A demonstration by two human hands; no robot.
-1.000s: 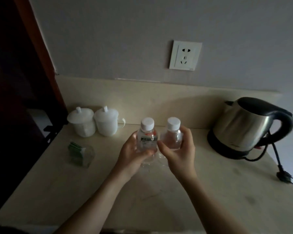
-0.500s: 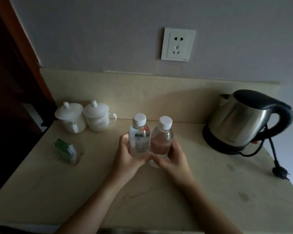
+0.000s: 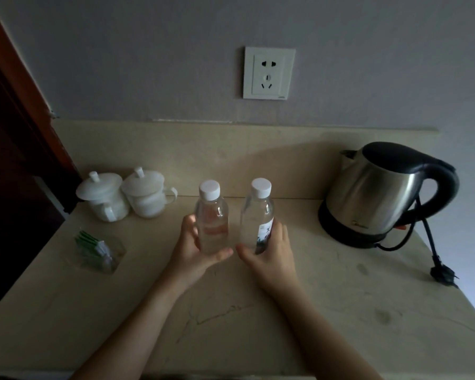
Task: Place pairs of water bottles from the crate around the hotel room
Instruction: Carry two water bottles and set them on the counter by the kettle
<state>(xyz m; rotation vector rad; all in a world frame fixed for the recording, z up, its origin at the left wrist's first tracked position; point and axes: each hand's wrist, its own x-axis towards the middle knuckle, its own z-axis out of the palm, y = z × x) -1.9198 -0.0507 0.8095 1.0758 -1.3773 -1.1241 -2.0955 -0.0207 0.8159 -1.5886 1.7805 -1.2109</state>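
Nearest, two bare forearms reach over the beige bench (image 3: 327, 311). The left hand (image 3: 192, 250) wraps its fingers round the base of the left bottle (image 3: 211, 218); the right hand (image 3: 272, 250) clasps the right bottle (image 3: 257, 215), which leans slightly. Both bottles stand side by side, a little apart, mid-bench. This looks like the setting-down step for one pair; next, straighten the leaning bottle and let go without tipping either. Behind sit two lidded cups (image 3: 126, 198), a kettle (image 3: 379, 196) and a wall socket (image 3: 269, 72).
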